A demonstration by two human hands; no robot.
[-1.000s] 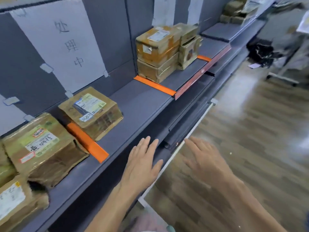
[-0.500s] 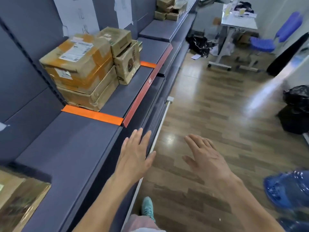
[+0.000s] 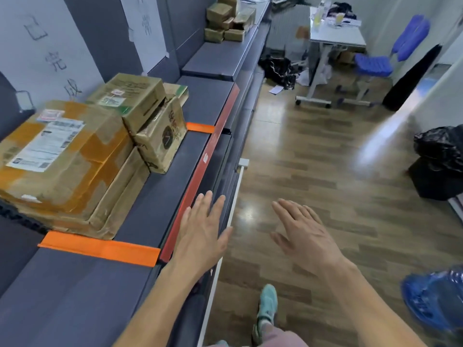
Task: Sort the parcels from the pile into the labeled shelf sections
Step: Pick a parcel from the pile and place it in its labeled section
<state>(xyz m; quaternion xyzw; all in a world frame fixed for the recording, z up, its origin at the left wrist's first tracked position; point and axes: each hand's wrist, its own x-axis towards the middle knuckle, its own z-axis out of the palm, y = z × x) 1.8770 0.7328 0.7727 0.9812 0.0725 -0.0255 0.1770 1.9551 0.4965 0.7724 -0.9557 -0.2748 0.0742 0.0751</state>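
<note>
While both palms face down, the left hand (image 3: 201,232) and right hand (image 3: 304,234) hold nothing, fingers straight. Parcels (image 3: 82,156) sit stacked on the shelf (image 3: 160,196) between orange strips (image 3: 100,248).

Wood-plank floor (image 3: 313,151) fills centre and right, glare patch at 3 o'clock. White table on castors (image 3: 335,37) at 1 o'clock, bottles (image 3: 318,16) and dark clutter on top. Blue chair (image 3: 373,65) just right of table. Black heap (image 3: 278,70) on floor at 12 o'clock, sheet of paper (image 3: 275,90) beside it. Black bin bag (image 3: 441,146) on dark box (image 3: 433,181) at 3 o'clock. Blue plastic bag (image 3: 436,299) at 4 o'clock. White rail (image 3: 237,186) low at centre.
</note>
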